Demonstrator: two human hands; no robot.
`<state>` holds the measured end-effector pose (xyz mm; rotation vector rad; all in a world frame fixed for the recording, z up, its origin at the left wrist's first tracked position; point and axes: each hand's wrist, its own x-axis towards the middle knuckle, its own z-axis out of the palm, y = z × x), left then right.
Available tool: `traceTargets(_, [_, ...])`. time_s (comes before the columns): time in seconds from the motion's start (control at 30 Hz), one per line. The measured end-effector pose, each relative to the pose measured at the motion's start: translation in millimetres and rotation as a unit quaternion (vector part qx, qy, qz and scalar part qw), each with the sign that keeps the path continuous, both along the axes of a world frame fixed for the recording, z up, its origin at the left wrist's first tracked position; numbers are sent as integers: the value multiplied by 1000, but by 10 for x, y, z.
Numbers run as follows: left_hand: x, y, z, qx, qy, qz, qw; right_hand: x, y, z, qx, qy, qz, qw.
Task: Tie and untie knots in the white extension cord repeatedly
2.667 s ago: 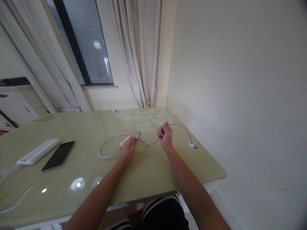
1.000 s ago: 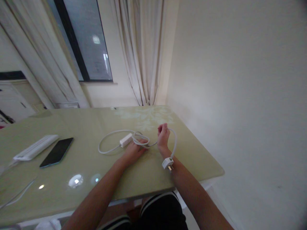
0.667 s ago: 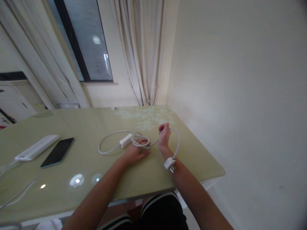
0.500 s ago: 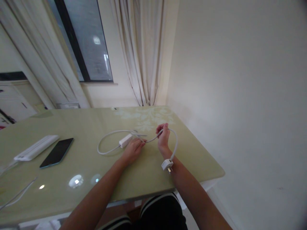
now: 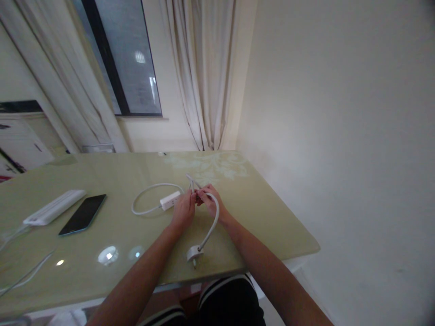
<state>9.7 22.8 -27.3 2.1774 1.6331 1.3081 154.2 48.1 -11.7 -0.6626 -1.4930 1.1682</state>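
White, smooth-looking cord (image 5: 216,219) is gripped by both hands above the pale green surface (image 5: 272,235). By the left hand (image 5: 185,210) it is pinched, fingers curled well in; by the right hand (image 5: 214,204) it is likewise held, fingertips all but meeting the left's. Exact contact is hidden. The hands are presumably set this close so that a short stretch can be controlled from two sides.

Left hand taken as dial centre: a small loop (image 5: 187,175) is raised at twelve o'clock, apparently propped by the pinch beneath; the socket block (image 5: 169,200) is seen at ten o'clock, just beside the fingers, its weight probably steadying that end.

From the right hand, the plug (image 5: 195,253) is found at seven o'clock, prongs downward; whether it is rested or suspended cannot be told. At the left hand's nine o'clock, well apart, a dark phone (image 5: 83,215) is laid flat, seemingly set aside.
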Motion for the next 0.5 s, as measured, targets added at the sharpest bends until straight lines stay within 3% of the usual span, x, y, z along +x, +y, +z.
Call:
traceTargets(0.2, [-12, 51, 102, -14, -55, 68, 996, 102, -12, 144, 70, 20, -128, 989])
traceTargets(0.4, [-148, 97, 170, -5, -115, 122, 986, 478, 143, 295, -10, 118, -205, 972])
traceTargets(0.5, [-202, 71, 132, -4, -59, 115, 992, 578, 226, 272, -47, 123, -219, 967])
